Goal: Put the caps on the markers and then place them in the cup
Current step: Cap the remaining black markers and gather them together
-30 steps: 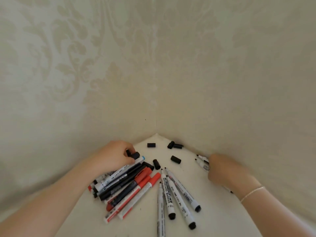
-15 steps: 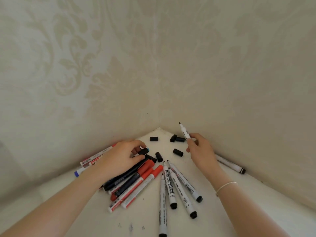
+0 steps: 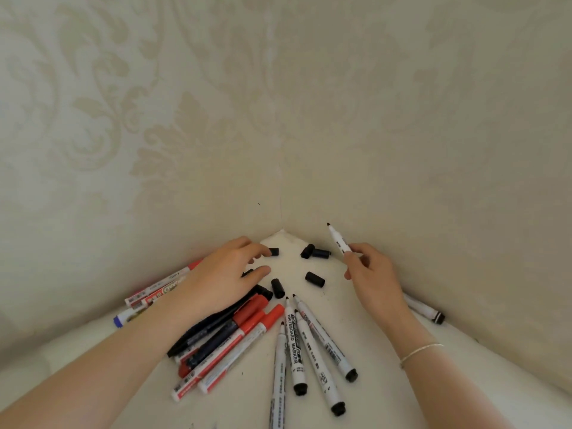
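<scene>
Right hand (image 3: pixel 373 274) pinching uncapped white whiteboard marker (image 3: pixel 338 239), tip raised near wall corner. Left hand (image 3: pixel 224 275) relaxed over red and black marker pile (image 3: pixel 229 335), fingertips at small black cap (image 3: pixel 274 251) on white desk (image 3: pixel 387 397). Cup unseen.

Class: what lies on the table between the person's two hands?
In the head view, between left hand and right hand lie loose black plastic caps, on the white table.

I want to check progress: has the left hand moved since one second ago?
Yes. The left hand has left the marker pile and reached toward the wall corner; its fingers now touch a loose black cap.
</scene>
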`<state>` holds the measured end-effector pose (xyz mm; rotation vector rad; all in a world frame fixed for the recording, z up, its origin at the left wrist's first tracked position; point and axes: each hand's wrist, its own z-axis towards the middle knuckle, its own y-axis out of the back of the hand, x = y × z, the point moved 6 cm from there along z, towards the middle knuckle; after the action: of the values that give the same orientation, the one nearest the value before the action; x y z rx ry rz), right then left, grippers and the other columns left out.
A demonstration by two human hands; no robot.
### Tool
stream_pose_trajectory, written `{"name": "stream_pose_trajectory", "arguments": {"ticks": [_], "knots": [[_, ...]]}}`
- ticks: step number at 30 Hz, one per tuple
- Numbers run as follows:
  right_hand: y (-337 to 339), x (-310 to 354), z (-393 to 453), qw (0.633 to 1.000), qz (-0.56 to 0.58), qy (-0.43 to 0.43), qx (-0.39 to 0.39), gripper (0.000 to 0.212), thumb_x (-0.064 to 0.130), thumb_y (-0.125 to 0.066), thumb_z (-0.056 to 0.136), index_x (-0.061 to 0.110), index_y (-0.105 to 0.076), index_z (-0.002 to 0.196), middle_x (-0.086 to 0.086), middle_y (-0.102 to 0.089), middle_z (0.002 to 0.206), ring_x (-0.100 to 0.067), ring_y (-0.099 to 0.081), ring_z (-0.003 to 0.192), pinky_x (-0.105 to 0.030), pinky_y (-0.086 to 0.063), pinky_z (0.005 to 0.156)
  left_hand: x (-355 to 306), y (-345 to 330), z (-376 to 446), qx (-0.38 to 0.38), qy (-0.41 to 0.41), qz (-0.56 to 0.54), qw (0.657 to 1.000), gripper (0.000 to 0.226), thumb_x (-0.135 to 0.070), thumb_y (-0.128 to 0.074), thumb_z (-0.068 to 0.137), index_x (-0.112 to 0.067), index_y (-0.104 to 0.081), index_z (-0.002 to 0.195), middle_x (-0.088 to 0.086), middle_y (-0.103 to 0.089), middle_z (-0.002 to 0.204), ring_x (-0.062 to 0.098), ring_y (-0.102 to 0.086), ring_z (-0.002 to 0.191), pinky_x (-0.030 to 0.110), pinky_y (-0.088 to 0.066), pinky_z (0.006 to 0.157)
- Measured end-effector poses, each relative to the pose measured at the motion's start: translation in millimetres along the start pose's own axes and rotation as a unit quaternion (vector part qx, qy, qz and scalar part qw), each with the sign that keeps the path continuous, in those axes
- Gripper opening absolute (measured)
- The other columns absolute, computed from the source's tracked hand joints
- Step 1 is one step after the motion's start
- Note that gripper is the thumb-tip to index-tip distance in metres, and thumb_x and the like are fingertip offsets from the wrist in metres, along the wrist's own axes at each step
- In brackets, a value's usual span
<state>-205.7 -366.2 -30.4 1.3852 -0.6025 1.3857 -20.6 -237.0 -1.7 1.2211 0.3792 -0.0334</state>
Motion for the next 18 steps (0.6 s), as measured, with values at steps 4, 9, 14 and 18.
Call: {"name": "stream_pose_trajectory", "arguments": {"ticks": [4,9,14,18], "knots": [[3,-1,1,1.000,-0.007,0.000,-0.008,0.014,0.022,-0.045,0.097,0.023,-0.058,0.102,-0.002,-0.054,0.071,-0.009,-0.037,0.050,-0.014,-0.030,0.041,-31,-16,17,0.016,-0.044,-0.010,0.999,0.031,-0.036,-0.051,0.096,-0.030,-0.057,0.125,-0.013,-0.055,0.122,0.005,-0.049,0.113,0.027,-0.040,0.098],[6,-2,2,1.000,-0.016,-0.002,-0.017,0.016,0.023,-0.047,0.096,0.023,-0.056,0.109,-0.004,-0.058,0.079,-0.009,-0.045,0.057,-0.017,-0.034,0.048,-59,-56,40,0.114,-0.083,0.051,0.989,0.036,-0.024,-0.050,0.095,-0.031,-0.056,0.130,-0.010,-0.054,0.135,0.013,-0.045,0.124,0.030,-0.028,0.106],[8,0,1,1.000,-0.012,0.003,-0.016,0.015,0.022,-0.047,0.096,0.022,-0.057,0.107,-0.004,-0.057,0.076,-0.010,-0.044,0.055,-0.017,-0.034,0.047,-62,-72,52,0.118,-0.068,0.075,0.988,0.030,-0.022,-0.051,0.093,-0.031,-0.064,0.118,-0.007,-0.067,0.115,0.016,-0.057,0.109,0.029,-0.028,0.103],[13,5,-1,1.000,0.002,0.009,-0.009,0.012,0.021,-0.051,0.093,0.028,-0.061,0.093,-0.004,-0.056,0.068,-0.011,-0.041,0.051,-0.015,-0.031,0.041,-54,-50,60,0.009,0.020,-0.079,0.997,0.022,-0.018,-0.061,0.088,-0.026,-0.067,0.107,-0.006,-0.068,0.109,0.011,-0.060,0.104,0.024,-0.042,0.093]]}}
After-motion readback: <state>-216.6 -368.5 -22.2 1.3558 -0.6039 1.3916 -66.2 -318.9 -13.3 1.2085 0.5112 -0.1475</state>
